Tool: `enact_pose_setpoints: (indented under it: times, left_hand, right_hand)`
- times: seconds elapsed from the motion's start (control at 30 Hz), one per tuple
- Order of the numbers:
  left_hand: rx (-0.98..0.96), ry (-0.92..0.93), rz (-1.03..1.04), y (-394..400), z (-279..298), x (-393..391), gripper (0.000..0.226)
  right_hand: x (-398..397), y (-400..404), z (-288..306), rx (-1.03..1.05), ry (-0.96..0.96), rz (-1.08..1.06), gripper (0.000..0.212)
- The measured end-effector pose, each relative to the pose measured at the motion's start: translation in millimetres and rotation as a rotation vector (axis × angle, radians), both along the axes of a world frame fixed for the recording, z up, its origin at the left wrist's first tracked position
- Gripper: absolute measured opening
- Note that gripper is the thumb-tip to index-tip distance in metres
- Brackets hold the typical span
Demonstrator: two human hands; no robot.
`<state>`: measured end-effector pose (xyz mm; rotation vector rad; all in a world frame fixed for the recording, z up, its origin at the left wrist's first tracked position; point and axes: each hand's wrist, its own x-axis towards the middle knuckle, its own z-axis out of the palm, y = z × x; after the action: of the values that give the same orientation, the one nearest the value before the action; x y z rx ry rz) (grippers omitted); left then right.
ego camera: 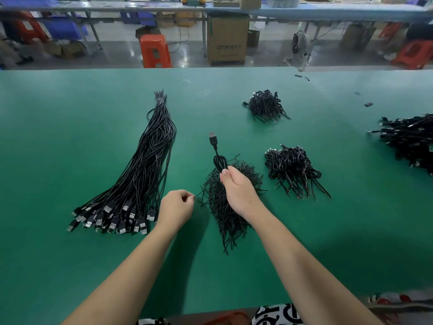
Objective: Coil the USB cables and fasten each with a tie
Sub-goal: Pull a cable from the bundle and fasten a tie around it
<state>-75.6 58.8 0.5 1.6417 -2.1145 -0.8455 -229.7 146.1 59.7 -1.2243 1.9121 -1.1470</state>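
1. Right hand [236, 191]: fingers curled tight round a small coiled black USB cable [219, 161], held above the loose heap of thin black wire ties [225, 207] on the green work mat [234, 277]; silver-tipped plug sticking up and away, free of the grip.
2. Left hand [174, 208]: thumb and forefinger pinched on the end of a single black tie [196, 195], drawn out at the heap's left edge.
3. Risk: coil loops springing open if the grip slackens during tie transfer; little cable visible beyond the fist.
4. Risk: pinched tie snagging neighbours and dragging several from the heap.
5. Risk: fastened tie sitting off-centre, leaving the plug end loose.
6. Uncoiled bundle of long black cables [140, 172] lying well left; finished tied piles [293, 170] to the right, apart from both hands.
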Motion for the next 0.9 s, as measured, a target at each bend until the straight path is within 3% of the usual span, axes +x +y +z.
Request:
enact_pose_setpoints:
  times: [0.2, 0.33, 0.4, 0.53, 0.7, 0.9]
  left_hand:
    - [-0.041, 0.102, 0.063, 4.4, 9.9, -2.7, 0.017]
    - [0.027, 0.517, 0.095, 11.9, 26.3, -5.3, 0.014]
    - [0.063, 0.625, 0.038, 17.1, 34.0, -5.3, 0.013]
    - [0.023, 0.584, -0.074, 23.0, 37.8, -3.9, 0.009]
    - [0.004, 0.581, -0.073, 22.6, 38.0, -0.5, 0.017]
    - [0.046, 0.560, -0.098, 26.8, 37.2, -1.0, 0.011]
  right_hand:
    - [3.8, 0.8, -0.3, -0.004, 0.018, 0.071, 0.037]
    - [4.9, 2.8, -2.4, 0.035, -0.057, 0.191, 0.038]
    - [5.8, 2.9, -4.0, 0.049, -0.026, 0.217, 0.036]
    - [8.9, 1.7, -6.0, 0.056, -0.039, 0.212, 0.032]
    - [14.3, 0.9, -6.0, 0.055, 0.014, 0.208, 0.031]
    - [15.8, -0.9, -9.9, 0.008, 0.022, 0.127, 0.031]
